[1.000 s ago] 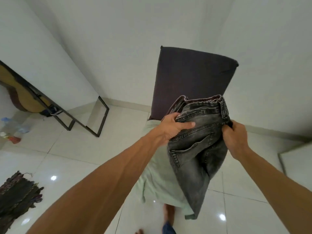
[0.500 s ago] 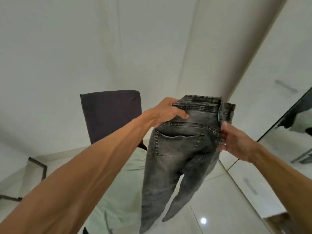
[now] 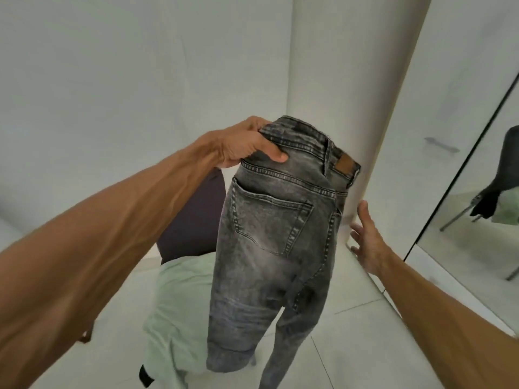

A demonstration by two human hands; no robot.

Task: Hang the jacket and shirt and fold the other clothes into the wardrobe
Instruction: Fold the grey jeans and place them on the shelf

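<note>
L hand (image 3: 247, 144) pinches jeans (image 3: 275, 237) waistband; R hand (image 3: 368, 242) spread, just beside, apart.

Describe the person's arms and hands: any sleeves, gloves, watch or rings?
Nothing worn shows. The left forearm and right forearm are bare to the picture's edge, no sleeve or cuff. The left hand and right hand have no gloves, and no watch, bracelet or ring is visible.
</note>
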